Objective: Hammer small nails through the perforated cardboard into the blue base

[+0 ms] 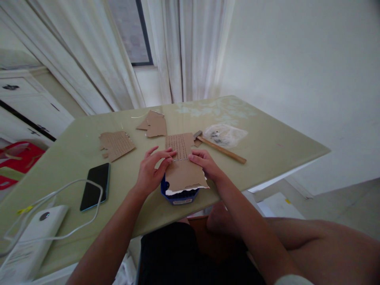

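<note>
A flat brown cardboard sheet (184, 171), rows of small dark marks above and a ragged, pale torn lower edge, lies mid-frame over an angular blue container (179, 200). The right hand (207, 163) grips its right edge, thumb on top; the left hand's (152, 168) thumb and forefinger nearly meet at its left, any pinched object indiscernible. Right of centre lies a smooth wooden-handled hammer (221, 149) beside a crinkled translucent plastic bag (227, 135).

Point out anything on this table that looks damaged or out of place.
The perforated cardboard over the blue container looks damaged: its near edge is ragged, with a pale layer exposed. The cardboard piece to its left also has an uneven, torn-looking edge. Nothing appears spilled.
</note>
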Demonstrator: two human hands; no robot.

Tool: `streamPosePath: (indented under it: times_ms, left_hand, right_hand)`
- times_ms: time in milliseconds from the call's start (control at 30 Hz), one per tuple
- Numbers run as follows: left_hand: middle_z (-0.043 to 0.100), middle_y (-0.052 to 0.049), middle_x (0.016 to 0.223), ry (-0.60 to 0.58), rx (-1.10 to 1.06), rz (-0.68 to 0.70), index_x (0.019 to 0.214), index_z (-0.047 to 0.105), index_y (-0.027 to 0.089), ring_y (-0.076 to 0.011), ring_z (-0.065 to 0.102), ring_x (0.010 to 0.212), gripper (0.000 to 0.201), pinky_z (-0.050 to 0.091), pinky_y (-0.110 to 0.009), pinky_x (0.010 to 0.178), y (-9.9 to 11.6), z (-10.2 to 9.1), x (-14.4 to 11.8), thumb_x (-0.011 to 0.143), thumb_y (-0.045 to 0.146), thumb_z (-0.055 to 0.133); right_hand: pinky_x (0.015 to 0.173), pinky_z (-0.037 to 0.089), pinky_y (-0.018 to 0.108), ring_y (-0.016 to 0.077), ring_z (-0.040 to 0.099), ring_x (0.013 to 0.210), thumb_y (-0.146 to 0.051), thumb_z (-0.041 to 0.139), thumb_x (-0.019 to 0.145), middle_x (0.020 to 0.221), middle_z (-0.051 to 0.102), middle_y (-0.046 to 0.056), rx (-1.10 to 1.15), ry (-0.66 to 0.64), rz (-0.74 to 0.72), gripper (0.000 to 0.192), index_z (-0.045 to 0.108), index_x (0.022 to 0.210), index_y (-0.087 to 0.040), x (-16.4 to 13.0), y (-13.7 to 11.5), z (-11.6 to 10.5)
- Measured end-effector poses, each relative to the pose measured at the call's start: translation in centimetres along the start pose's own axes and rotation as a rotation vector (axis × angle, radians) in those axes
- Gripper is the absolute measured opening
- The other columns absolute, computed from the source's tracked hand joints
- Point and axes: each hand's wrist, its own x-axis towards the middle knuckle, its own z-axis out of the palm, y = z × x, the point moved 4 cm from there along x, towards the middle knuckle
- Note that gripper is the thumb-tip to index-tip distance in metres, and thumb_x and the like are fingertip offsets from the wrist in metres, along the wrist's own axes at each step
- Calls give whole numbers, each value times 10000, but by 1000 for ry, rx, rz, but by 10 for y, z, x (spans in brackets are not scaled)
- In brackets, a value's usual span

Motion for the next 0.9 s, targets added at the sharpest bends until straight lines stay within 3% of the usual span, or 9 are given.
streamPosePath:
  times_ms: [233,567,733,833,900]
  left_hand:
    - [874,-44,1182,29,0,-11,1094,757,239,-243,801,1227,152,534,-410,1076,1,-1,-1,1109,279,611]
    - [870,-47,1172,45,43,15,1098,760,240,-235,803,1169,171,538,-401,1036,2,-2,-2,1121,278,595]
    - [880,-37,997,151,-92,-102,1043,636,238,-172,760,741,180,560,-321,717,-1,-3,-6,1141,377,576]
    - [873,-56,985,212,-197,-155,1036,608,237,-188,798,824,197,571,-317,764,-2,-5,-3,1130,409,600]
    - [856,-47,920,327,-242,-211,1049,617,231,-200,813,853,196,586,-326,817,-10,-13,2,1107,418,623]
  right_hand:
    - [621,514,235,155,711,679,-584,916,823,892,833,70,-2,-15,2,495,867,1058,-152,1,4,-3]
    - [579,491,228,143,675,635,-581,913,826,821,807,43,2,-8,7,455,862,990,-161,0,2,-1]
    - [599,499,214,140,703,670,-572,915,835,859,828,39,-14,-2,4,442,874,1022,-174,0,3,-2]
    - [629,520,216,144,720,699,-573,926,822,883,840,39,2,4,-12,441,879,1029,-187,1,4,-3]
    - [652,538,223,151,730,725,-566,933,815,888,842,37,20,16,-30,428,879,1020,-195,2,3,-4]
